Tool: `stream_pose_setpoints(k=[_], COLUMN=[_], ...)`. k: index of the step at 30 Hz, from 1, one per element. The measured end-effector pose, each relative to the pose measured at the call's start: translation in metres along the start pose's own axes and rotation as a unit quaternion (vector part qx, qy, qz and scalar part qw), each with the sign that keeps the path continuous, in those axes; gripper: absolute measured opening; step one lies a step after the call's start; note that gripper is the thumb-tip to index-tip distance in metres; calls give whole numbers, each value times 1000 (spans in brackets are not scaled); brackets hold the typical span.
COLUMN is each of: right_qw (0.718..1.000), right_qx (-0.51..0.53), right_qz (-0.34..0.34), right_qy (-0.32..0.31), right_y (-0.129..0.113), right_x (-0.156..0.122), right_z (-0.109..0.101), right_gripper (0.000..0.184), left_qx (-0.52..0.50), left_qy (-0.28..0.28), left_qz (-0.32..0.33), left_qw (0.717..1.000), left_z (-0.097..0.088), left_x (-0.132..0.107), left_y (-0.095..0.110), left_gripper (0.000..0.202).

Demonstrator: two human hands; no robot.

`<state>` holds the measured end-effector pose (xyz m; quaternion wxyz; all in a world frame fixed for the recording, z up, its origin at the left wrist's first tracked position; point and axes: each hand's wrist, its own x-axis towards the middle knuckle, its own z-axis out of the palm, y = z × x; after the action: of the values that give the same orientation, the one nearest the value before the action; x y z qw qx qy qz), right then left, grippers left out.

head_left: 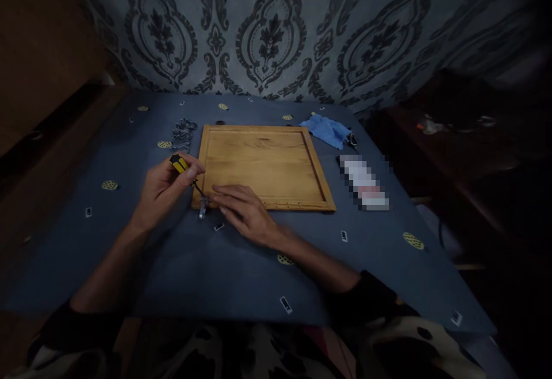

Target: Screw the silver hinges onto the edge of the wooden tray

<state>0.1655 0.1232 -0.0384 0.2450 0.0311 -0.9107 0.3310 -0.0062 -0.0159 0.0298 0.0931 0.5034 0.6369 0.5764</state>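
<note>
Patterned wall covering [269, 34] is seen behind, and below it a blue tablecloth [172, 270] is spread. On this cloth a framed wooden panel [263, 166] is laid flat, and at its near left corner a small metal fitting [202, 210], similar to a hinge, is placed. By the left hand [161, 192] a yellow and black screwdriver [179, 163] is held; the fingers are closed around its handle, and its shaft is slanted down toward the fitting. The fingers of the right hand [250, 215] are stretched and close together over the corner; whether the fitting is pinched by them cannot be told. For good work, it is judged, the shaft should be brought more upright, so that slipping is avoided, and pressure should be given straight along it, with slow turns. The fitting should be held firmly against the wood, with fingertips out of the tip's path.
</note>
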Motion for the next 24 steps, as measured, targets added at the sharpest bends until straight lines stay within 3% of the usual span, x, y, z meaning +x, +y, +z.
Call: stream_pose_setpoints(k=[2, 4, 8, 14, 17, 20, 24], right_qw=[995, 989, 983, 974, 973, 954, 938], right_qx=[78, 136, 167, 197, 194, 253, 303], right_qz=[15, 32, 63, 66, 78, 115, 119], right_qy=[55, 55, 36, 90, 99, 109, 118], right_y=[-9, -20, -30, -28, -27, -25, -18], right_x=[11, 26, 49, 56, 56, 57, 58], right_z=[-5, -10, -6, 8, 0, -10, -10], right_gripper=[36, 38, 31, 13, 15, 26, 37], left_qx=[-1, -8, -22, -43, -40, 28, 168], left_qy=[-1, -1, -11, -44, -86, -152, -216], left_qz=[25, 45, 47, 29, -10, -38, -44], left_qw=[1000, 999, 999, 998, 995, 987, 961], left_z=[3, 6, 11, 18, 9, -5, -16], left_x=[0, -1, -4, -8, -12, -20, -39], left_y=[2, 3, 3, 1, -6, -19, -40], left_gripper=[34, 31, 32, 41, 59, 80, 78])
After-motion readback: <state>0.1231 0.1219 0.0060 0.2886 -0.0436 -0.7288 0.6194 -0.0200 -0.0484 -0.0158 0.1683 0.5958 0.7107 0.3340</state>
